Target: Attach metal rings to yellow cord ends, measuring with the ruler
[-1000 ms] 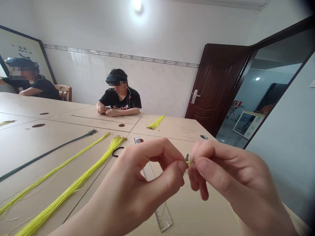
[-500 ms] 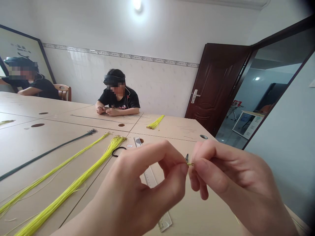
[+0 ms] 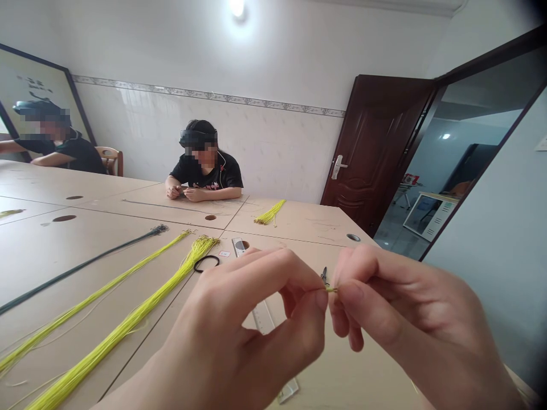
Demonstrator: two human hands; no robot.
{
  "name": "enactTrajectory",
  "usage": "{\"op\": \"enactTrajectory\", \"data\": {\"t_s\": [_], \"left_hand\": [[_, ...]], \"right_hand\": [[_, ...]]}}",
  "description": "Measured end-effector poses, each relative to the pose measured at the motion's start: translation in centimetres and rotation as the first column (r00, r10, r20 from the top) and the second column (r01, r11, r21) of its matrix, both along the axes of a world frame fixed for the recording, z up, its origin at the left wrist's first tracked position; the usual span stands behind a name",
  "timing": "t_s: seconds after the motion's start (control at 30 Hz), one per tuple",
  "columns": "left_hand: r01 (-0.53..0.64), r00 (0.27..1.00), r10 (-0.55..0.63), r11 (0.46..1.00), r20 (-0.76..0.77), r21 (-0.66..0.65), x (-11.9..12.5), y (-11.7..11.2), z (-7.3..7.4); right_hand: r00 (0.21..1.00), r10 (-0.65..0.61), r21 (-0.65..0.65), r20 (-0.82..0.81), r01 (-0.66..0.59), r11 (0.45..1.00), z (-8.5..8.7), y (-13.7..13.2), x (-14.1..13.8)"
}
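Note:
Thumb and index finger of my left hand [image 3: 265,319] pinch a short piece of thin yellow cord [image 3: 330,290]. From the other side my right hand [image 3: 405,313] grips the cord's end, its fingertips almost meeting those of the left. Only a small stretch of the cord shows between them; the rest is hidden by the fingers. Below and behind my left hand lies a clear ruler [image 3: 262,319], partly covered. A small dark tool [image 3: 323,275], perhaps scissors, lies on the table just beyond the fingertips.
Bundles of yellow cords [image 3: 141,307] and a grey-blue cord bundle [image 3: 98,257] stretch along the left of the table. A black ring [image 3: 207,263] lies near their ends. Farther off is another yellow bundle [image 3: 270,213]. A co-worker [image 3: 207,165] sits opposite, a second person [image 3: 64,142] far left.
Both hands have shifted very slightly right and down, still pinching the cord. A bit more of the yellow cord shows between the fingertips. The person at far left has moved an arm.

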State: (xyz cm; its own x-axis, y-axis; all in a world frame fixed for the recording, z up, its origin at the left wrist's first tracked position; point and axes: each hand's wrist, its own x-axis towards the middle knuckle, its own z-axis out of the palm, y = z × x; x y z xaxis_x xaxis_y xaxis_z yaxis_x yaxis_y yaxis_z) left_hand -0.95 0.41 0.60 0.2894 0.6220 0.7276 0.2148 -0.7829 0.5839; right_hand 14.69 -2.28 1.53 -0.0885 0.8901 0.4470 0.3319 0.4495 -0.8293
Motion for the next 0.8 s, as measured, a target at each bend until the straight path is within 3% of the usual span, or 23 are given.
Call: {"op": "enactTrajectory", "data": {"t_s": [0.6, 0.8], "left_hand": [[-0.039, 0.999, 0.039, 0.999, -0.038, 0.0, -0.12, -0.03, 0.02], [-0.039, 0.995, 0.049, 0.993, -0.086, 0.108, -0.35, 0.3, 0.09]], "right_hand": [[0.998, -0.051, 0.021, 0.047, 0.05, 0.999, 0.05, -0.16, -0.07], [0.998, -0.049, 0.027, 0.045, 0.048, 0.998, 0.03, -0.21, -0.08]]}}
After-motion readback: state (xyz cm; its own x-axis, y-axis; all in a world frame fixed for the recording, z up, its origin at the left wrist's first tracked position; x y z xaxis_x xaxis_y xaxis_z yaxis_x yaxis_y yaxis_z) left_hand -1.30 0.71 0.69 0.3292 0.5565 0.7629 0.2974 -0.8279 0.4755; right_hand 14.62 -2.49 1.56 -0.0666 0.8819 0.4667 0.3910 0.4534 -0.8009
